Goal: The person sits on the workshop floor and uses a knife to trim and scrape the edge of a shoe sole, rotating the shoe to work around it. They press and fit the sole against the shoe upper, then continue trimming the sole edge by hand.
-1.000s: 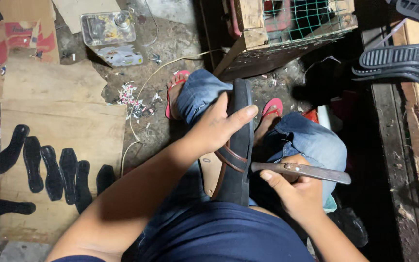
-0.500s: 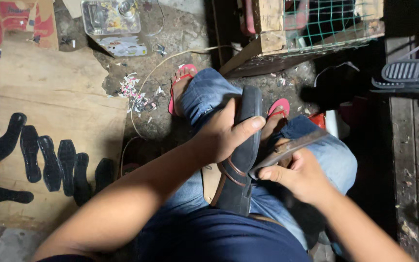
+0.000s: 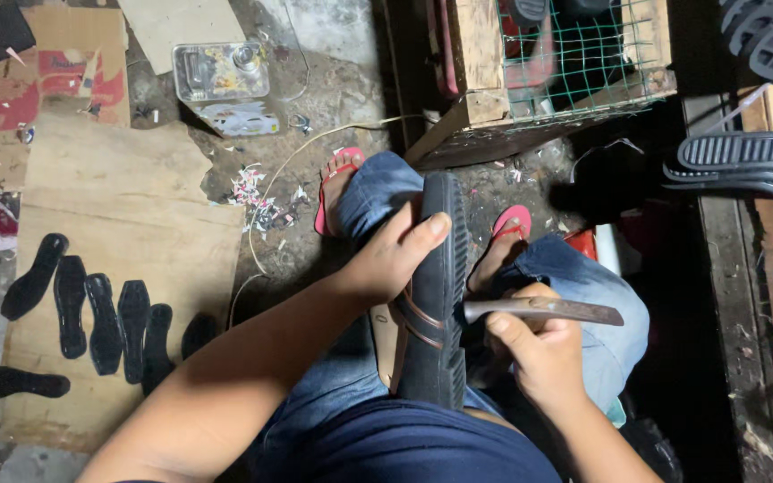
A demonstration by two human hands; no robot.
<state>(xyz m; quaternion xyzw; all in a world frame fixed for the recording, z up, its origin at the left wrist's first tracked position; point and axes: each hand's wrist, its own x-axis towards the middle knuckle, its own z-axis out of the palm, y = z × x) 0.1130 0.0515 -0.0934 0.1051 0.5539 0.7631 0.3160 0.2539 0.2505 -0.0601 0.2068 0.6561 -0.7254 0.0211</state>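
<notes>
Seven black soles (image 3: 91,322) on cardboard (one apart), two pink flip-flops (image 3: 337,183).

The sandal (image 3: 431,304) held on edge is black, with a ridged black sole and brown straps marked by paler stripes. The knife (image 3: 543,310) blade is dull grey-brown metal. The jeans (image 3: 583,286) are faded blue, the shirt (image 3: 404,452) dark navy. The flip-flops (image 3: 331,192) on the feet are pink-red. The loose soles (image 3: 91,313) are black, lying on tan cardboard (image 3: 136,233). The wooden crate (image 3: 547,72) carries green mesh.
</notes>
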